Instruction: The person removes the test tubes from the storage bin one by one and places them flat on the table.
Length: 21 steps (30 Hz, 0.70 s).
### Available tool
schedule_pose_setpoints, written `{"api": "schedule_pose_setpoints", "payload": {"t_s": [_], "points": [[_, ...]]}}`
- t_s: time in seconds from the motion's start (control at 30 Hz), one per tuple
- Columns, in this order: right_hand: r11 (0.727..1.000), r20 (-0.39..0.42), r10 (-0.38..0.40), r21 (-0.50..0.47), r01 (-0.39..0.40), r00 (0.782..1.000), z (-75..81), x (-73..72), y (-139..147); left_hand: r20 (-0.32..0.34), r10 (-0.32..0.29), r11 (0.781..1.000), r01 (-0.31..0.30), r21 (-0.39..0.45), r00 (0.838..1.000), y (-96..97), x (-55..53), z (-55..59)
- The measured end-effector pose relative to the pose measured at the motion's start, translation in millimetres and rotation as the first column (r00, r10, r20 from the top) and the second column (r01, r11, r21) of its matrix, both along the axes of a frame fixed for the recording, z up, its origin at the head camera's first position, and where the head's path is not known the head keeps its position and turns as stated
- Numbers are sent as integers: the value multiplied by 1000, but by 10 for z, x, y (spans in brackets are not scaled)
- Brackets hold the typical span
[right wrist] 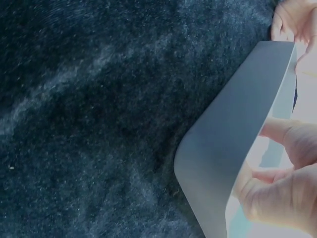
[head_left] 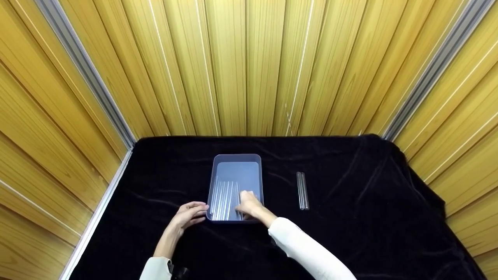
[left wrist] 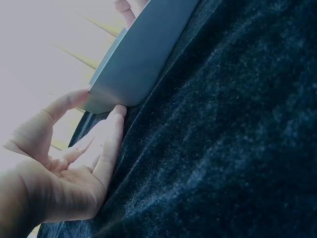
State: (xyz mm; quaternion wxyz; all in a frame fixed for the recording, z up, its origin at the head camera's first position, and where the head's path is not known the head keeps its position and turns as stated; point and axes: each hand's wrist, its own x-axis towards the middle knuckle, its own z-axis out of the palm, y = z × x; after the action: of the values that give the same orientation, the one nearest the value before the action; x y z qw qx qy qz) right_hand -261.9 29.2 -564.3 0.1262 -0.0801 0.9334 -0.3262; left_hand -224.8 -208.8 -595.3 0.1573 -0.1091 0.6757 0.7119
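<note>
A translucent blue-grey plastic tray (head_left: 239, 171) lies on black cloth in the head view. Several clear tubes (head_left: 223, 198) lie side by side lengthwise in its near left part. My right hand (head_left: 249, 204) reaches inside the tray, its curled fingers at the rightmost tube of the row, which they appear to pinch; the tray wall hides the fingertips in the right wrist view. My left hand (head_left: 188, 216) is outside the near left corner. In the left wrist view its thumb (left wrist: 69, 103) touches the rim and a fairly straight finger meets the wall's base.
Two more clear tubes (head_left: 302, 190) lie together on the black cloth (head_left: 350, 233) to the right of the tray. Yellow wood-patterned panels (head_left: 264, 70) stand behind and at both sides, with grey metal posts (head_left: 93, 74) at the corners.
</note>
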Motion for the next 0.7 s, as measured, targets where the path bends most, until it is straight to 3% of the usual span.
{"api": "schedule_pose_setpoints", "payload": {"t_s": [0.17,0.37,0.7], "points": [[999,19,-5,-36,6,1000,6,-20,55,-2,2,1000,-2,-9,1000,10,-18,6],[994,104,-11,-105,22,994,38,-38,91,7,13,1000,-13,-24,1000,-7,-15,8],[997,17,35,-75,-33,999,115,-76,190,9,15,1000,-15,-18,1000,-21,4,-24]]}}
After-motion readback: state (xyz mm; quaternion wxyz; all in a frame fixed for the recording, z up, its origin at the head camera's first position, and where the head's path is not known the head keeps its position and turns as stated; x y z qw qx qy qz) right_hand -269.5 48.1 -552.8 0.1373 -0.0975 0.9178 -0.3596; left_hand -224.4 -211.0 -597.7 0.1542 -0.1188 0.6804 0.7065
